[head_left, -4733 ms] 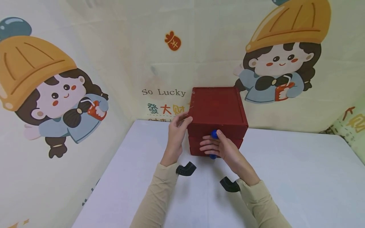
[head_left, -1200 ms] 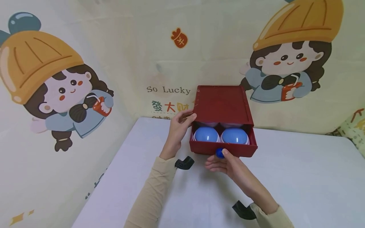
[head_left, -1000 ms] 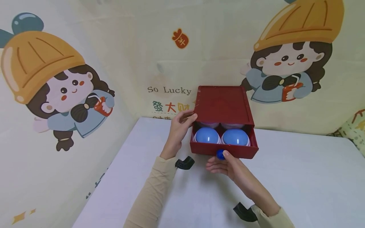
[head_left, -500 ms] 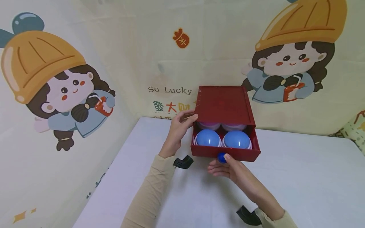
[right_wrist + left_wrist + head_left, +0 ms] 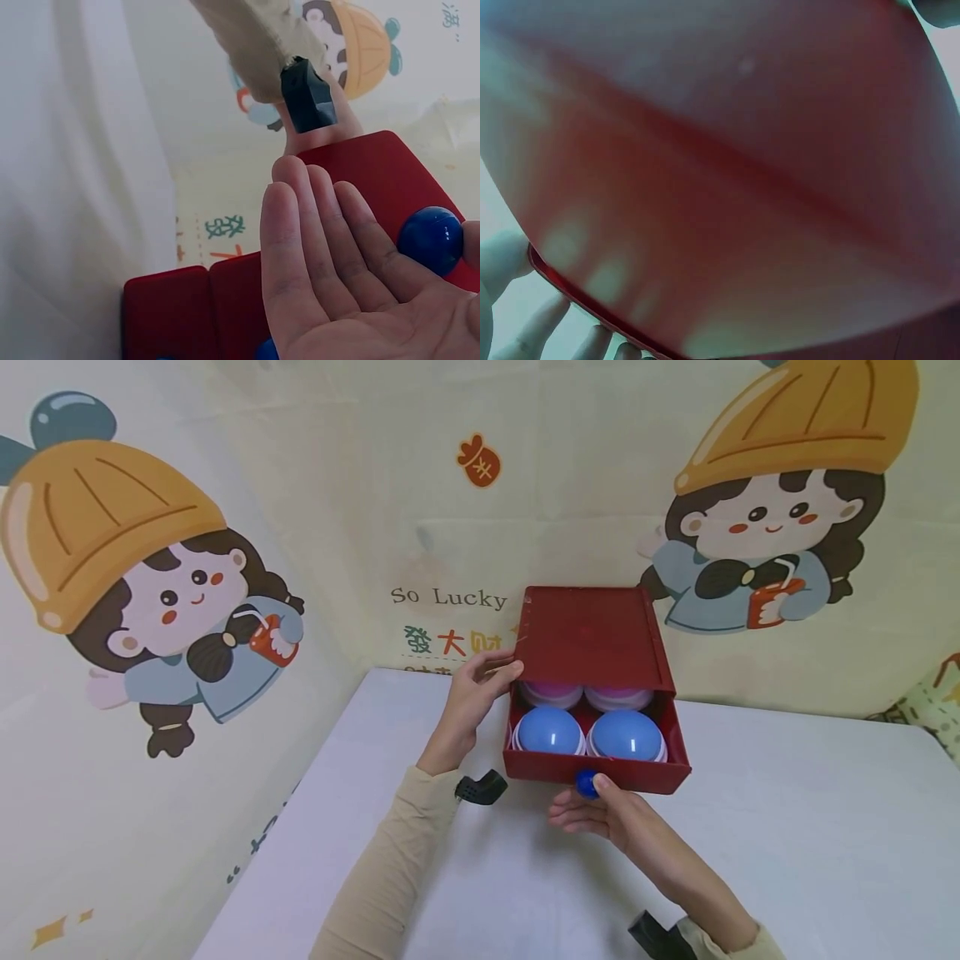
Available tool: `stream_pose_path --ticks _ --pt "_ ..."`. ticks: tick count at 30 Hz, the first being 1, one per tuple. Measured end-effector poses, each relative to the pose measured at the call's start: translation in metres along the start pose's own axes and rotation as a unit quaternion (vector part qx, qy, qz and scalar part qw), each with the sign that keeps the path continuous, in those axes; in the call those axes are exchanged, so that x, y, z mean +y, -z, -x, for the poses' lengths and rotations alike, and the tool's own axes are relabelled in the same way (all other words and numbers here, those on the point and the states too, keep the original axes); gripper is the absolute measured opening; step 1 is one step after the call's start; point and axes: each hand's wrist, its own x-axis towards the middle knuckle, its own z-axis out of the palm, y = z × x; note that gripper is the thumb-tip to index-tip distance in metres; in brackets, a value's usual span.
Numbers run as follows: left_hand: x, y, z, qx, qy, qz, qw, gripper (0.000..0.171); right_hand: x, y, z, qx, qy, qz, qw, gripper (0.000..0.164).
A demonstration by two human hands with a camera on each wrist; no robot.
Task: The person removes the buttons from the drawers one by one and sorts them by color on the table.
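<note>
A red box with drawers [image 5: 592,635] stands on the white table, its upper drawer [image 5: 551,767] pulled out. In that drawer sit two round blue-topped containers [image 5: 551,729] with white rims, and behind them two pink-topped ones [image 5: 618,697] partly under the box top. My right hand [image 5: 618,818] pinches the drawer's blue knob [image 5: 586,783] between thumb and the side of the index finger, the other fingers stretched out. My left hand [image 5: 472,706] rests against the left side of the box, fingers fairly straight; in the left wrist view its fingertips [image 5: 592,341] touch the red edge.
Behind the box hangs a cream cloth [image 5: 360,510] printed with cartoon figures. A black wrist attachment [image 5: 482,787] juts from each sleeve. The white table top [image 5: 787,827] spreads out on both sides. A lower blue knob [image 5: 266,349] shows in the right wrist view.
My right hand has drawn the upper drawer from fully closed toward me, by its knob. The blue-topped containers came into view, then more of the pink-topped ones. My left hand stays at the box.
</note>
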Motion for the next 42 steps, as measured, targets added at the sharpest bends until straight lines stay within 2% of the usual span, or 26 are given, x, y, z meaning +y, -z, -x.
stream_pose_path --ticks 9,16,19,24,29,42 --pt "0.000 0.003 -0.001 0.001 0.006 -0.007 1.0000 0.044 0.002 -0.004 0.002 0.009 -0.015 0.003 1.000 0.052" --pt "-0.021 0.011 -0.011 0.007 0.013 0.002 0.9999 0.048 0.002 -0.007 0.002 -0.001 -0.025 0.004 1.000 0.053" --pt "-0.025 0.012 -0.013 0.010 0.012 0.003 0.9999 0.048 0.002 -0.007 0.002 -0.007 -0.026 0.004 1.000 0.055" --pt "-0.026 0.011 -0.014 0.015 0.006 0.004 0.9999 0.047 0.002 -0.007 0.004 -0.017 -0.031 0.002 0.999 0.056" --pt "-0.027 0.008 -0.015 0.004 -0.003 0.010 0.9999 0.049 0.001 -0.006 0.008 -0.012 -0.038 -0.001 0.999 0.055" --pt "-0.028 0.005 -0.014 0.006 -0.022 -0.007 0.9997 0.046 -0.001 -0.008 0.014 -0.012 -0.048 0.007 0.999 0.053"
